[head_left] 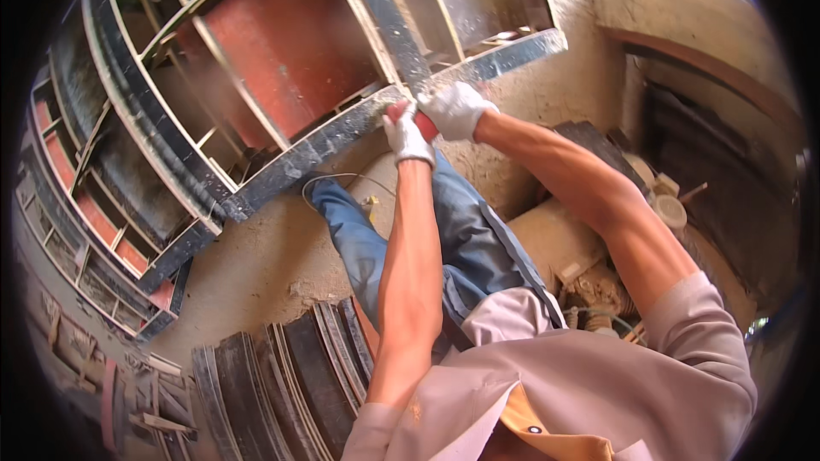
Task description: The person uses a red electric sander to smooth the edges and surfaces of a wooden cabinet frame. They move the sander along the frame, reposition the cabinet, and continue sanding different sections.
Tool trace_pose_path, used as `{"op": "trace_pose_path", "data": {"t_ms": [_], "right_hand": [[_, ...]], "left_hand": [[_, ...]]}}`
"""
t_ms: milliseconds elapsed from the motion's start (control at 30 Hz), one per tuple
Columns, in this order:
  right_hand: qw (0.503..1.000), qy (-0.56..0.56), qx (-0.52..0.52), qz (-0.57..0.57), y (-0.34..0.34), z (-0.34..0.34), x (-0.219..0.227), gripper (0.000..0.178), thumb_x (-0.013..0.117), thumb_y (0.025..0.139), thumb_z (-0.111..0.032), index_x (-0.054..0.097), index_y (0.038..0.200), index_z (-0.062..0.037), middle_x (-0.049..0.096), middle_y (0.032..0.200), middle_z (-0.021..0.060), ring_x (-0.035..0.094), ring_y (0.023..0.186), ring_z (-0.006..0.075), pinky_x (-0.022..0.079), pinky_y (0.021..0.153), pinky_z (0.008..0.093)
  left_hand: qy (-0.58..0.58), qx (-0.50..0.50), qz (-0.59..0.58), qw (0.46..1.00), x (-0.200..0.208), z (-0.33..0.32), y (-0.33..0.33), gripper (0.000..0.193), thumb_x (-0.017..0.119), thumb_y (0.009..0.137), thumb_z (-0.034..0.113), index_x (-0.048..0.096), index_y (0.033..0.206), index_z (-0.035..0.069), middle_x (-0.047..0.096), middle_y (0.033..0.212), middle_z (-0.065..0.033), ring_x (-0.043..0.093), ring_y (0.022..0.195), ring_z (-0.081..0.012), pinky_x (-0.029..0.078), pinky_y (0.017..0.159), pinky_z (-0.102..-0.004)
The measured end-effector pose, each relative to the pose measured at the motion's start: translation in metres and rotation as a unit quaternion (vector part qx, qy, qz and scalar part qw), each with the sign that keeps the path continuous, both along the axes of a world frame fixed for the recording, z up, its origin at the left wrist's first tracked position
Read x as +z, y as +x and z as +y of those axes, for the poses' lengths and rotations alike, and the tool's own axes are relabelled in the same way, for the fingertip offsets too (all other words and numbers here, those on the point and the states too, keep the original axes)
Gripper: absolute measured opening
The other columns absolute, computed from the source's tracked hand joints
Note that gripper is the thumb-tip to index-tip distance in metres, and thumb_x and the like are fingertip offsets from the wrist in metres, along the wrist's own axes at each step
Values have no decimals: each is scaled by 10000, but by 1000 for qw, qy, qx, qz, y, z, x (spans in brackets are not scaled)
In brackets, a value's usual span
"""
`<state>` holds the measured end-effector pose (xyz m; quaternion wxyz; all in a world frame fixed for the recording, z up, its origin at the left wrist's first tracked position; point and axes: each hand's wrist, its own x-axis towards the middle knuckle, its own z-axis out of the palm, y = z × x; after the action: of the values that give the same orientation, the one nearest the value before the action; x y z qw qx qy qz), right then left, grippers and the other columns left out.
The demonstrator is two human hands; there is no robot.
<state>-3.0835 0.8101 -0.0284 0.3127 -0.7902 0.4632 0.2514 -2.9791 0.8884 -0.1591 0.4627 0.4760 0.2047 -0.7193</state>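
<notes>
My left hand (pixel 408 136), in a white work glove, is closed around a small red object (pixel 426 126) whose kind I cannot make out. Close beside it, my right hand (pixel 457 111), gloved too, has its fingers curled in; whatever they grip is hidden. Both hands are at the lower edge of a large metal frame (pixel 312 147), where a dark upright meets the dark, paint-spattered bottom rail. Between the frame's pale ribs a red panel (pixel 286 43) shows.
More ribbed frames (pixel 128 205) stand stacked to the left. Curved dark metal panels (pixel 282 376) lie below, near my left arm. A thin cable (pixel 348 176) loops by my leg. Scrap wood (pixel 158 401) lies at lower left, and mixed clutter (pixel 598 290) sits under my right arm.
</notes>
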Motion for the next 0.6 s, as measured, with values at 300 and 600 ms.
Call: {"op": "trace_pose_path", "data": {"t_ms": [300,600], "right_hand": [[999,-25,-23,-7,102,69,86,592,647,792,-186,498,1292,93,684,797,181,689,684,311,540,598,437],[992,27,8,-120,312,57,64,590,631,778,-128,473,1318,50,705,843,211,708,750,365,555,631,474]], "left_hand": [[43,-122,-206,970,127,37,112,799,796,812,118,378,1471,-52,543,1355,-135,593,1130,-197,492,954,-295],[61,-51,-302,950,101,57,335,810,809,795,163,410,1474,-24,538,1363,-116,582,1142,-207,482,971,-320]]}}
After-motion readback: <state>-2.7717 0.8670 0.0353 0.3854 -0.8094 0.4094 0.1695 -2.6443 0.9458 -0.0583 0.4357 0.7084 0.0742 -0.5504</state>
